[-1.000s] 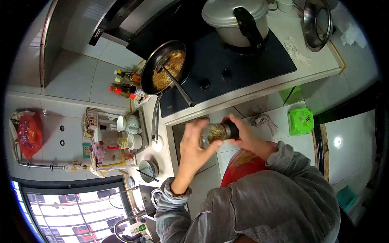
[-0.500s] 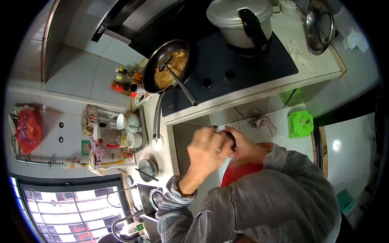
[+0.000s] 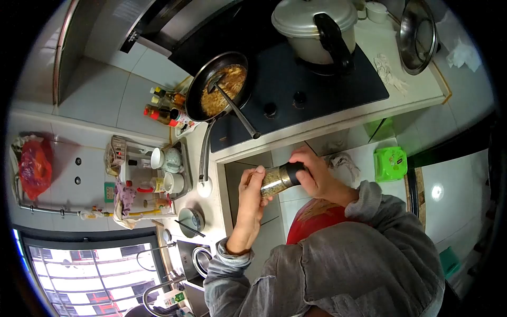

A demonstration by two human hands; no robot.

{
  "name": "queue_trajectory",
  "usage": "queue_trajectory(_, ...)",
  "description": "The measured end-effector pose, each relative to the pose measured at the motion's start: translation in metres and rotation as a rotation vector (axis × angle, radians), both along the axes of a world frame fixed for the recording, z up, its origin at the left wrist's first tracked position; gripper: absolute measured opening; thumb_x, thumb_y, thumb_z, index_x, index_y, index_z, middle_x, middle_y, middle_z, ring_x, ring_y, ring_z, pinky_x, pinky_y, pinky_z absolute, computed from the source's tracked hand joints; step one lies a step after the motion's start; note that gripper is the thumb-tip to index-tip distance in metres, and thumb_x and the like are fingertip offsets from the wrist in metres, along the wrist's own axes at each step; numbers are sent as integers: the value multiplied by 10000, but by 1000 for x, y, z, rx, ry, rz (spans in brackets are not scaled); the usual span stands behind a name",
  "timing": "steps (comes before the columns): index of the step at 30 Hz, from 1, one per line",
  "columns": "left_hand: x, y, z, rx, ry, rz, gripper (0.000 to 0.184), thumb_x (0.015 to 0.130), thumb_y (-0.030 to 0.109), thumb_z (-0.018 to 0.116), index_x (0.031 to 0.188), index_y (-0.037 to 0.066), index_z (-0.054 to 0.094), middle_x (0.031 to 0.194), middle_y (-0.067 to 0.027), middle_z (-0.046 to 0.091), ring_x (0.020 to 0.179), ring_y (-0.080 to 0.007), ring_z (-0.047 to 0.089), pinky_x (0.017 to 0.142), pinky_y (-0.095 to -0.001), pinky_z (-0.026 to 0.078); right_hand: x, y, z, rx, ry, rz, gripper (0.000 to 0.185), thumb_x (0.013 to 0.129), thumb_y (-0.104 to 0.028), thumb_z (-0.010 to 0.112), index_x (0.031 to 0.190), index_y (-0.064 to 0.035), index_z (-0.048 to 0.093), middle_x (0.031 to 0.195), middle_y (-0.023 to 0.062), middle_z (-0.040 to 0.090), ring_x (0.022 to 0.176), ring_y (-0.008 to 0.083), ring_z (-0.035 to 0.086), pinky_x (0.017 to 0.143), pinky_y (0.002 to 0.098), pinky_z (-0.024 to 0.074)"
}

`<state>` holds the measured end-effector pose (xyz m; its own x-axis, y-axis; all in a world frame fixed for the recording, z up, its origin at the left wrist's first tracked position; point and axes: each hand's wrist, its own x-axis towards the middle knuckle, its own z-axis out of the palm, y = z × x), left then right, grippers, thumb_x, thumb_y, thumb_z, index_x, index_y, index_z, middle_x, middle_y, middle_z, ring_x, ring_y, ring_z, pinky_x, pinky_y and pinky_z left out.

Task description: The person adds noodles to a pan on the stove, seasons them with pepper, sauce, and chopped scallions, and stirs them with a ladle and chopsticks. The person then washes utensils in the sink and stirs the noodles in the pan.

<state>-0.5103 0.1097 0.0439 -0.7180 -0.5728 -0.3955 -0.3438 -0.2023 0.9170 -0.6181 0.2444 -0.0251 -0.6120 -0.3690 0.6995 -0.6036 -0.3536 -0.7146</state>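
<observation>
Between my hands, in front of my body, is a pepper grinder [image 3: 277, 180] with a clear body full of pale and dark grains and a black cap. My left hand [image 3: 250, 193] is wrapped round the clear body. The fingers of my right hand [image 3: 321, 175] are closed on the black cap end. The grinder lies nearly sideways, apart from the counter. Beyond my hands, a frying pan [image 3: 196, 108] on the hob holds brown sauce with pale bits [image 3: 228, 87]. A dark spatula [image 3: 236, 112] rests in it, its handle over the rim.
A pressure cooker [image 3: 317, 39] stands on the black hob [image 3: 338, 87]. Sauce bottles [image 3: 165, 108] stand beside the pan. To the left are a dish rack with bowls [image 3: 173, 182] and a sink [image 3: 187, 259]. A green box [image 3: 391, 164] and a cloth [image 3: 343, 165] are at the right.
The grinder, mostly hidden behind my blurred left hand before, now shows plainly. My left hand has turned and shifted left round its body; my right hand has moved slightly up on the cap.
</observation>
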Motion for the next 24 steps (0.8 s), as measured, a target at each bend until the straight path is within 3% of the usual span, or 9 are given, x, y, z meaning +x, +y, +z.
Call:
queue_trajectory(1,0,6,-5,-246,72,-9,382,793,368,631,966,51,505,789,-51,560,605,-172,563,477,-269,445,10,-7,-7,8,-157,-66,223,842,-266,492,948,-70,500,786,124,548,556,197,544,455,316,432)
queue_trajectory(4,-1,20,16,-1174,116,-327,379,664,284,739,912,55,566,879,-107,568,775,-238,590,611,-312,495,27,-5,-55,-185,-1605,1090,284,891,-358,396,895,-97,508,647,68,536,438,145,484,357,260,356)
queue_trajectory(5,-2,22,25,-1304,142,-500,389,643,271,749,918,59,573,903,-117,565,812,-258,588,633,-327,499,35,-6,-51,-88,-1712,1025,374,895,-450,347,865,-116,511,550,18,492,354,108,408,302,222,277)
queue_trajectory(10,0,-18,-1,-909,347,-396,645,668,285,742,1203,91,438,996,-94,532,845,-233,581,638,-323,506,7,-3,-2,67,-1224,407,268,889,-357,450,947,-107,530,795,28,543,503,91,466,394,206,356)
queue_trajectory(11,4,4,27,-356,201,-296,666,772,331,659,1289,92,315,1031,-95,502,762,-165,578,513,-249,464,0,-5,-2,47,-985,348,269,880,-351,466,957,-99,523,840,32,544,538,95,484,418,212,374)
queue_trajectory(15,6,-2,9,452,150,-109,510,864,430,503,1224,97,364,929,-95,532,563,-131,544,391,-172,363,-17,3,18,127,-1,72,223,841,-230,505,991,-66,482,877,36,500,639,119,501,528,290,428)
queue_trajectory(18,5,-11,3,358,-37,-58,410,862,415,518,1103,90,451,845,-57,544,573,-126,550,387,-190,373,-4,5,15,97,19,14,200,870,-229,459,977,-63,493,870,45,501,624,141,509,520,318,432)
queue_trajectory(22,-3,22,28,-1415,228,-394,370,725,330,679,956,75,543,830,-76,547,667,-211,584,520,-311,478,28,-4,-19,158,-1091,389,332,930,-365,327,972,-87,504,794,52,510,581,109,476,414,254,381)
queue_trajectory(24,-8,24,43,-1426,265,-538,468,633,285,748,992,58,551,887,-109,543,779,-280,580,640,-352,494,29,2,-13,164,-1097,465,316,929,-352,335,981,-85,496,786,52,502,608,112,476,447,245,381)
